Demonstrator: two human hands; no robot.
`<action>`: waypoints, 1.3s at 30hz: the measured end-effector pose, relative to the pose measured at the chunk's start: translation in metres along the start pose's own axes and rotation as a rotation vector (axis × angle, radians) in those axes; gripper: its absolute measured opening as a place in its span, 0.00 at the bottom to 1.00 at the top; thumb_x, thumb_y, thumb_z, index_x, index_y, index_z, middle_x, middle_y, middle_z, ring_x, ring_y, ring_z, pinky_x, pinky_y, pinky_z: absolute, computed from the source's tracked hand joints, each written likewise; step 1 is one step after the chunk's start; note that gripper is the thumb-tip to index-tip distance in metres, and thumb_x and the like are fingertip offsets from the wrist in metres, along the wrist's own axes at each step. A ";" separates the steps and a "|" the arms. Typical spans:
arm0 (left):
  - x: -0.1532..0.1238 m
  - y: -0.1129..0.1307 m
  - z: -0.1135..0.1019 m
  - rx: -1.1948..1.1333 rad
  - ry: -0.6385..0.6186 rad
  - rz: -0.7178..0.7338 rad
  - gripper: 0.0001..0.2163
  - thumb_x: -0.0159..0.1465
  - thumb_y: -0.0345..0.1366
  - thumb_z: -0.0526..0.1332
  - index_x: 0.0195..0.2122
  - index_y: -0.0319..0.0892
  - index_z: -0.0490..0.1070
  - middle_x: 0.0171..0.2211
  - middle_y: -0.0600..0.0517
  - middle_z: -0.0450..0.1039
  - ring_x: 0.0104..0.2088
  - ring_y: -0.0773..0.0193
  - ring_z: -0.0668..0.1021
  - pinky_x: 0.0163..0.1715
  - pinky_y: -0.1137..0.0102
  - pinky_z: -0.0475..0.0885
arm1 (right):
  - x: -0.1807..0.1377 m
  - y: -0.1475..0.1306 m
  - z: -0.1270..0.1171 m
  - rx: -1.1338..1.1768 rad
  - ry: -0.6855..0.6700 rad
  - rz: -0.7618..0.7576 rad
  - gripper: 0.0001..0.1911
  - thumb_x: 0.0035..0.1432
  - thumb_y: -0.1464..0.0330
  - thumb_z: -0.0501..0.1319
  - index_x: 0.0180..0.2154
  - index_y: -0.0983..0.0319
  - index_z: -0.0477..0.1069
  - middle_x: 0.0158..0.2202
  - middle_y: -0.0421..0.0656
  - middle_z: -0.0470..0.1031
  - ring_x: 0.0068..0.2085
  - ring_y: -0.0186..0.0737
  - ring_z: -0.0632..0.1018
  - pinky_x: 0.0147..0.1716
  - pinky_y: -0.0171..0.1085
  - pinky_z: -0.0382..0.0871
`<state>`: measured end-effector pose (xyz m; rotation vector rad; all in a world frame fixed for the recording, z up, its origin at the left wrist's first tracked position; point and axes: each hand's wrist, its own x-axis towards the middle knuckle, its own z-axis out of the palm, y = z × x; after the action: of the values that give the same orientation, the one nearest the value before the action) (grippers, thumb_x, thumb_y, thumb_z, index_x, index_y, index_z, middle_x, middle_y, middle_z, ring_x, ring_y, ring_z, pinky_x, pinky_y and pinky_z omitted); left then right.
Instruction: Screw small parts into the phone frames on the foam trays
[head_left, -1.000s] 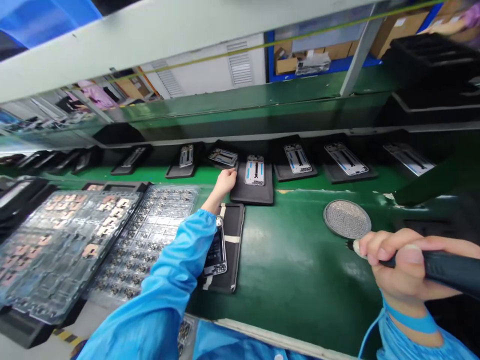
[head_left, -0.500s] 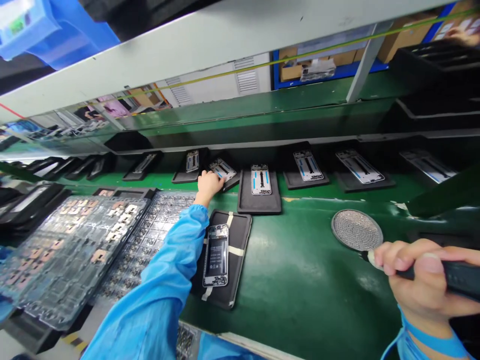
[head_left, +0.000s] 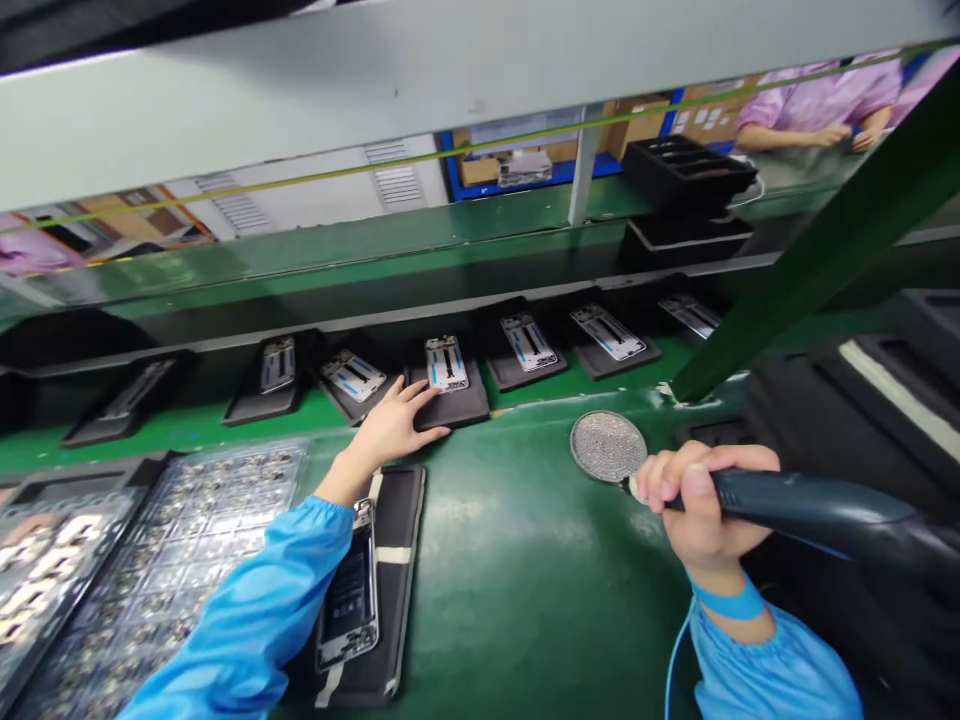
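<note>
My left hand [head_left: 394, 420] has its fingers spread at the near left edge of a black foam tray [head_left: 465, 405]. On that tray lies a silver phone frame [head_left: 447, 362] with blue strips, just beyond my fingertips. Below my left wrist, a taped black tray [head_left: 396, 590] carries an opened phone [head_left: 351, 600] with a dark battery, partly covered by my sleeve. My right hand [head_left: 709, 500] is wrapped around a dark electric screwdriver [head_left: 817, 512]. Its tip is beside a round dish of small screws [head_left: 607, 446]; whether it touches them I cannot tell.
More phone frames on trays [head_left: 529, 342] line the green belt along the back. Clear plastic component trays [head_left: 187, 530] lie on the left. A slanted green post [head_left: 810, 250] and black foam trays [head_left: 862, 430] stand at right. Another person's hands [head_left: 847, 135] show beyond.
My view has swung to the right. My left hand has moved from the slanted tray toward the one to its right, and its fingers have spread. The screwdriver remains beside the dish.
</note>
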<state>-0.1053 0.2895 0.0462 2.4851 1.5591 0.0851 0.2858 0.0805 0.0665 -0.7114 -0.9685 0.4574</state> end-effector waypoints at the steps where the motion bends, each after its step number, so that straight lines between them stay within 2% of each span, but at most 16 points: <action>1: 0.010 0.006 -0.003 0.038 0.019 -0.032 0.38 0.77 0.55 0.77 0.84 0.45 0.82 0.85 0.35 0.79 0.91 0.22 0.70 0.91 0.37 0.69 | -0.001 0.001 -0.001 0.006 -0.007 -0.006 0.12 0.81 0.64 0.76 0.51 0.50 0.73 0.29 0.29 0.75 0.22 0.37 0.72 0.23 0.36 0.77; 3: 0.034 0.022 -0.008 0.103 0.054 -0.090 0.34 0.79 0.45 0.74 0.84 0.43 0.81 0.83 0.32 0.81 0.89 0.23 0.72 0.90 0.34 0.70 | -0.002 0.003 -0.003 0.025 -0.029 -0.019 0.11 0.82 0.65 0.75 0.51 0.50 0.73 0.29 0.29 0.76 0.22 0.36 0.72 0.24 0.36 0.78; 5: 0.057 0.043 -0.010 0.132 0.065 -0.112 0.37 0.75 0.35 0.73 0.85 0.41 0.78 0.85 0.28 0.77 0.89 0.20 0.70 0.87 0.28 0.71 | -0.002 0.006 -0.006 0.043 -0.054 -0.032 0.11 0.83 0.66 0.75 0.52 0.51 0.74 0.30 0.29 0.76 0.22 0.35 0.73 0.25 0.36 0.80; 7: 0.080 0.069 -0.006 0.133 0.053 -0.065 0.42 0.70 0.29 0.73 0.87 0.42 0.76 0.89 0.28 0.70 0.91 0.19 0.66 0.86 0.26 0.71 | -0.002 0.008 -0.008 0.053 -0.070 -0.047 0.10 0.84 0.67 0.75 0.52 0.51 0.74 0.30 0.29 0.77 0.22 0.35 0.75 0.25 0.36 0.81; 10: 0.108 0.124 0.009 0.104 0.022 0.107 0.39 0.75 0.30 0.70 0.88 0.46 0.75 0.91 0.32 0.66 0.91 0.26 0.65 0.86 0.30 0.70 | -0.002 0.010 -0.009 0.047 -0.062 -0.057 0.10 0.84 0.67 0.74 0.52 0.52 0.74 0.30 0.29 0.77 0.21 0.35 0.74 0.24 0.36 0.81; 15: 0.144 0.251 0.046 0.020 -0.048 0.417 0.24 0.89 0.41 0.67 0.83 0.48 0.80 0.79 0.39 0.81 0.79 0.45 0.79 0.81 0.51 0.77 | -0.004 0.012 -0.009 0.006 -0.068 -0.091 0.09 0.85 0.66 0.73 0.52 0.51 0.73 0.29 0.29 0.76 0.20 0.35 0.72 0.22 0.35 0.78; 16: 0.150 0.275 0.053 0.007 -0.049 0.436 0.23 0.89 0.42 0.68 0.82 0.47 0.80 0.77 0.39 0.83 0.78 0.46 0.80 0.79 0.53 0.78 | -0.004 0.013 -0.010 -0.008 -0.070 -0.103 0.08 0.86 0.66 0.72 0.53 0.51 0.73 0.29 0.29 0.76 0.20 0.34 0.72 0.22 0.35 0.77; 18: 0.162 0.314 0.064 -0.011 -0.035 0.412 0.20 0.90 0.38 0.67 0.79 0.42 0.82 0.75 0.35 0.83 0.77 0.43 0.80 0.78 0.50 0.79 | -0.003 0.016 -0.012 -0.040 -0.068 -0.127 0.08 0.86 0.66 0.72 0.53 0.51 0.73 0.29 0.29 0.75 0.19 0.34 0.71 0.21 0.35 0.77; 21: 0.174 0.344 0.071 -0.025 -0.009 0.341 0.20 0.87 0.25 0.64 0.76 0.41 0.81 0.74 0.32 0.84 0.77 0.40 0.80 0.76 0.43 0.80 | -0.001 0.019 -0.013 -0.076 -0.047 -0.138 0.09 0.86 0.66 0.71 0.53 0.51 0.72 0.30 0.28 0.75 0.20 0.34 0.71 0.23 0.35 0.78; 24: 0.178 0.345 0.062 -0.016 0.012 0.324 0.23 0.83 0.21 0.66 0.75 0.40 0.80 0.73 0.32 0.84 0.76 0.39 0.81 0.77 0.40 0.79 | -0.003 0.021 -0.010 -0.089 -0.017 -0.122 0.08 0.87 0.67 0.69 0.52 0.51 0.71 0.30 0.29 0.75 0.21 0.35 0.73 0.25 0.35 0.79; 28: 0.176 0.324 0.027 0.039 0.078 0.331 0.22 0.77 0.20 0.74 0.70 0.37 0.80 0.72 0.30 0.84 0.73 0.37 0.82 0.74 0.40 0.79 | -0.009 0.028 -0.003 -0.080 -0.021 -0.199 0.05 0.89 0.67 0.66 0.54 0.51 0.71 0.30 0.29 0.73 0.21 0.35 0.72 0.23 0.35 0.79; 32: 0.155 0.288 -0.008 0.067 0.173 0.322 0.15 0.80 0.19 0.68 0.62 0.40 0.82 0.64 0.36 0.87 0.67 0.40 0.85 0.65 0.47 0.80 | -0.009 0.041 -0.005 -0.161 -0.084 -0.354 0.05 0.89 0.70 0.64 0.58 0.53 0.73 0.30 0.33 0.77 0.22 0.38 0.76 0.22 0.38 0.82; 35: 0.109 0.245 -0.013 -0.013 0.282 0.331 0.15 0.83 0.19 0.63 0.60 0.44 0.82 0.58 0.40 0.87 0.60 0.43 0.85 0.59 0.52 0.77 | -0.005 0.045 -0.013 -0.231 -0.092 -0.442 0.07 0.88 0.71 0.64 0.59 0.53 0.74 0.32 0.34 0.80 0.23 0.38 0.77 0.23 0.40 0.83; 39: 0.000 0.190 -0.001 -0.198 0.487 0.421 0.17 0.83 0.19 0.61 0.60 0.47 0.81 0.53 0.46 0.86 0.52 0.48 0.83 0.54 0.57 0.72 | -0.002 0.040 -0.029 -0.202 -0.042 -0.340 0.09 0.85 0.72 0.69 0.58 0.52 0.74 0.33 0.33 0.80 0.25 0.37 0.78 0.26 0.40 0.84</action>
<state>0.0624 0.2101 0.0857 2.7072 1.0573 0.9190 0.3086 0.0970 0.0258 -0.7027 -1.1610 0.0769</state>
